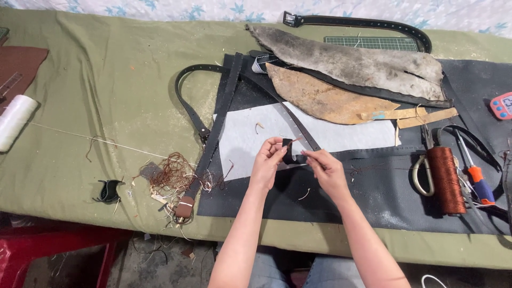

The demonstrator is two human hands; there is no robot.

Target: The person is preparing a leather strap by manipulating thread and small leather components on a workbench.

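My left hand and my right hand meet over a black mat and together hold a small black leather loop. The left hand's fingers pinch its left side. My right hand's thumb and finger pinch its lower right end, and a thin brown thread trails off to the right from there. A white sheet lies under and behind the hands. A long black strap runs diagonally across that sheet.
A brown thread spool, scissors and an orange-handled screwdriver lie to the right. Leather hides and a belt are at the back. Tangled brown thread, a white spool and a black clip sit left.
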